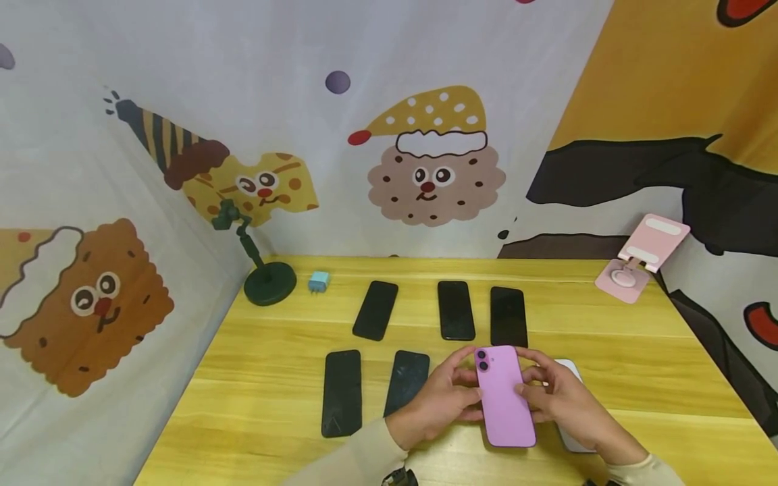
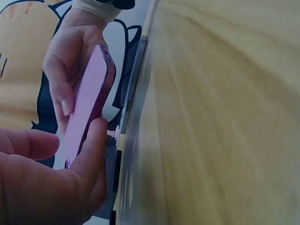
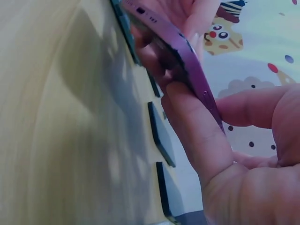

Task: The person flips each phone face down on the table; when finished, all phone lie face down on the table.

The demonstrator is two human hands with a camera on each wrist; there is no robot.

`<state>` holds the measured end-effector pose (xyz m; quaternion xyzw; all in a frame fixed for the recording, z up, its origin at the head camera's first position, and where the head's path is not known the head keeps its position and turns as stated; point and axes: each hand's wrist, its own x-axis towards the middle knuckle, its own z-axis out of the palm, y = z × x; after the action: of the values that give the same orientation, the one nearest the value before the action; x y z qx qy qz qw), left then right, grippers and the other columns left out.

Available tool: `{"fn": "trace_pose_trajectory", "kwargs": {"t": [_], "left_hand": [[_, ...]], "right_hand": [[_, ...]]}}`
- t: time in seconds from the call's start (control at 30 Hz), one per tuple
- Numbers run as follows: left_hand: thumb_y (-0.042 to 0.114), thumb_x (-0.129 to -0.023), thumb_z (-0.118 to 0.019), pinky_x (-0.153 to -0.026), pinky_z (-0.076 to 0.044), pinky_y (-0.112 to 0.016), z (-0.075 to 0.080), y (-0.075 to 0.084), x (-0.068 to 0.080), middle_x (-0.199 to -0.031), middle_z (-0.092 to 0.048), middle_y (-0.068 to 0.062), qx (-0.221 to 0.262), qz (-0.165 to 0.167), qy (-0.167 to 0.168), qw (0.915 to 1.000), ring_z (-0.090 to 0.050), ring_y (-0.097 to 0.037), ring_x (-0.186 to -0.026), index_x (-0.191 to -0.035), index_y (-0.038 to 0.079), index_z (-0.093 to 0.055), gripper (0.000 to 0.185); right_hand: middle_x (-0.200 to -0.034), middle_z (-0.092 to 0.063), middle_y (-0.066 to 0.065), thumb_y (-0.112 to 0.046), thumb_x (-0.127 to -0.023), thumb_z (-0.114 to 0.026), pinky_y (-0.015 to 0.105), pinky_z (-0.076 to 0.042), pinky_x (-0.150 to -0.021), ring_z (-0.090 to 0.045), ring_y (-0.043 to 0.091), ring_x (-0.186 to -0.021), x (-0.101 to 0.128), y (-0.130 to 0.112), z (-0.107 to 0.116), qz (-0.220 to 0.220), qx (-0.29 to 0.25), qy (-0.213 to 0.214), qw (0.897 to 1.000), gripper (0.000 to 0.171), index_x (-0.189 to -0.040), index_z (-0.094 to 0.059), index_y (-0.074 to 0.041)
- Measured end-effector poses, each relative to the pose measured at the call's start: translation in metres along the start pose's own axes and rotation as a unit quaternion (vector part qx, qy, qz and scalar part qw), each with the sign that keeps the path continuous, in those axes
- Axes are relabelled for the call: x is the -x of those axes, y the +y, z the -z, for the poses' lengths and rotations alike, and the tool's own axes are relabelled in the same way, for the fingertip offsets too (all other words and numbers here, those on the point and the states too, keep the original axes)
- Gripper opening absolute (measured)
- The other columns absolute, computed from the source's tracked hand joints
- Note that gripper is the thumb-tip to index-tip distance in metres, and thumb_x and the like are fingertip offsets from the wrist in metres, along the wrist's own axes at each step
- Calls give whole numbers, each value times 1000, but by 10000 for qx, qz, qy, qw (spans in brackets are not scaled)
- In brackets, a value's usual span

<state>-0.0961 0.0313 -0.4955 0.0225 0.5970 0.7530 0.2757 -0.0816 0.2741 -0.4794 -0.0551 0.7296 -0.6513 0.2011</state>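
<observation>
A pink smartphone (image 1: 507,405) is held above the table, its back with two camera lenses turned up toward the head camera. My left hand (image 1: 440,398) grips its left edge, thumb on the back and fingers beneath. On the opposite edge, my right hand (image 1: 562,401) holds it in the same way. Both wrist views show the phone raised off the tabletop; in the right wrist view its charging port end shows. Partly hidden under my right hand lies a white phone (image 1: 571,432). A dark phone (image 1: 408,379) lies just left of my left hand, partly covered by it.
More dark phones lie on the wooden table (image 1: 255,378): one at front left (image 1: 342,393) and three behind, including a back-left phone (image 1: 375,310). A green stand (image 1: 270,283), a blue charger plug (image 1: 319,281) and a pink folding phone stand (image 1: 626,277) line the back.
</observation>
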Motion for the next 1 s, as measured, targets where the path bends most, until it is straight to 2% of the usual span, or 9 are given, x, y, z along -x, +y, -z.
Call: {"fn": "trace_pose_trajectory", "kwargs": {"t": [0.23,0.4,0.57,0.8,1.0], "left_hand": [[-10,-94,-67,-76,-66,-45,-3,1,-2,-120,-60,-12,-220,17,-80,9997,-70,-23,-88,-165,22,-39,82],[-9,-94,-68,-76,-66,-43,-4,-1,-5,-115,-60,-12,-513,88,-139,9985,-68,-21,-85,-167,17,-34,84],[-4,-95,-71,-74,-65,-39,-6,0,-6,-109,-59,-11,-1041,176,-170,9943,-67,-18,-83,-168,13,-32,84],[7,-96,-75,-59,-54,-29,-3,9,-10,-110,-60,-2,-1970,117,-164,9802,-58,-17,-64,-166,15,-37,80],[9,-96,-74,-61,-55,-28,-1,10,-15,-113,-57,2,-2166,133,-82,9761,-59,-16,-65,-162,11,-45,72]], "right_hand": [[-105,-58,22,-5,-102,-68,46,-66,-70,-69,24,-85,-5,9,3,-210,451,227,9985,80,-167,-22,-9],[-103,-62,21,-4,-99,-72,42,-66,-65,-67,22,-81,-7,13,4,-309,875,386,9949,79,-165,-30,-6],[-97,-60,18,-4,-97,-74,38,-64,-61,-64,18,-74,-7,16,4,-272,1252,357,9911,76,-162,-33,-1],[-94,-60,12,-1,-91,-79,30,-60,-57,-62,14,-71,-10,18,3,-63,2143,785,9736,71,-153,-46,2],[-91,-63,7,-4,-89,-82,26,-54,-56,-60,11,-68,-13,20,4,38,2726,850,9584,69,-150,-51,4]]}}
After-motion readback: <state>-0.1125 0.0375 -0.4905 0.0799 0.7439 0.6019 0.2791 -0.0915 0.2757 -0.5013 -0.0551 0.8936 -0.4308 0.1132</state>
